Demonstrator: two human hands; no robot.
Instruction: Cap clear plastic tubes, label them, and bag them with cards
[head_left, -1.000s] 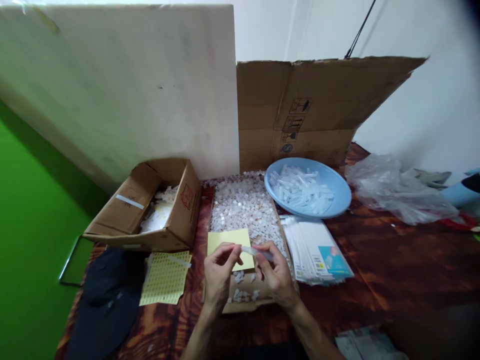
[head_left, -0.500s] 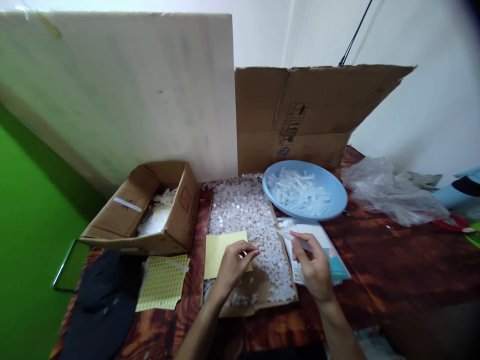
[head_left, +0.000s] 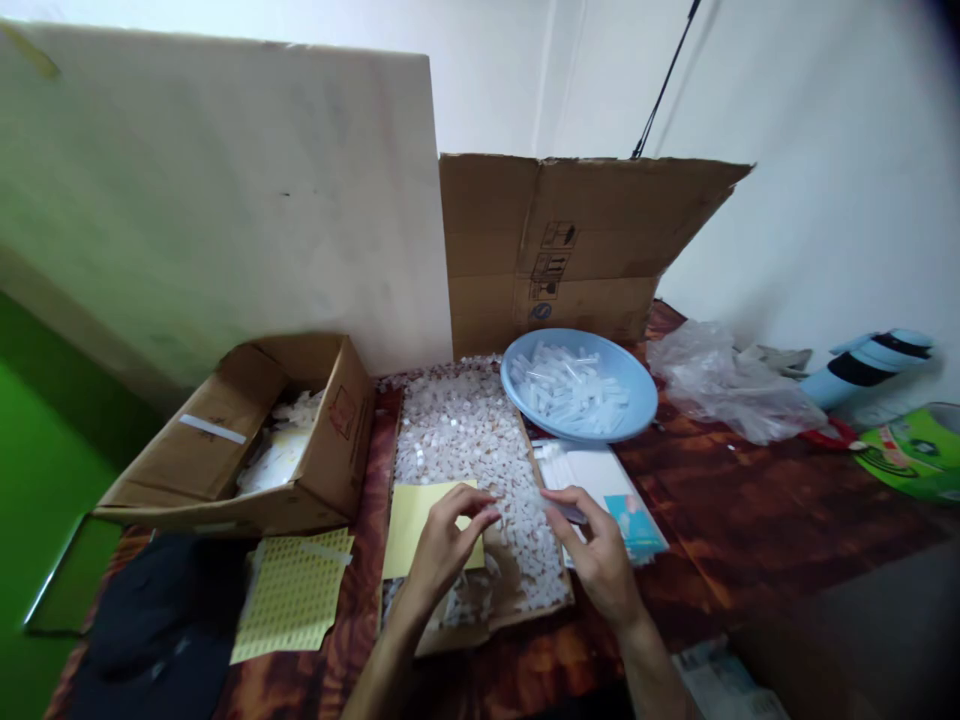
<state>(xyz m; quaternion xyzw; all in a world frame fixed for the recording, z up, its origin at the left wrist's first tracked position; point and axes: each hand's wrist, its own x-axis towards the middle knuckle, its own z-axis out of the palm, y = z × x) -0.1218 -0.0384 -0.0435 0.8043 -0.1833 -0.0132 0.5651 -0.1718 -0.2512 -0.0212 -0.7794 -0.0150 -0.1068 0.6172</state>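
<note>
My left hand (head_left: 444, 545) hovers over the heap of small white plastic pieces (head_left: 480, 420), at the right edge of a yellow paper sheet (head_left: 412, 510). Its thumb and forefinger curl together in a pinch; anything between them is too small to make out. A little to the right, my right hand (head_left: 600, 560) is closed on a clear plastic tube (head_left: 568, 510), partly hidden by the fingers. The white pieces lie in a shallow cardboard tray (head_left: 517, 620). Behind my right hand, a light blue basin (head_left: 646, 402) holds many similar clear tubes (head_left: 574, 390).
At left stand an open cardboard box (head_left: 352, 420), a sheet of small yellow stickers (head_left: 292, 600) and a black cap (head_left: 161, 620). Printed cards (head_left: 634, 525) lie under my right hand. Further right are a plastic bag (head_left: 742, 390), a blue bottle (head_left: 862, 370) and a green package (head_left: 915, 450).
The view has turned a little to the right. My right hand has come lower and nearer to my left, still with the tube. My left thumb and forefinger are slightly less tightly pressed.
</note>
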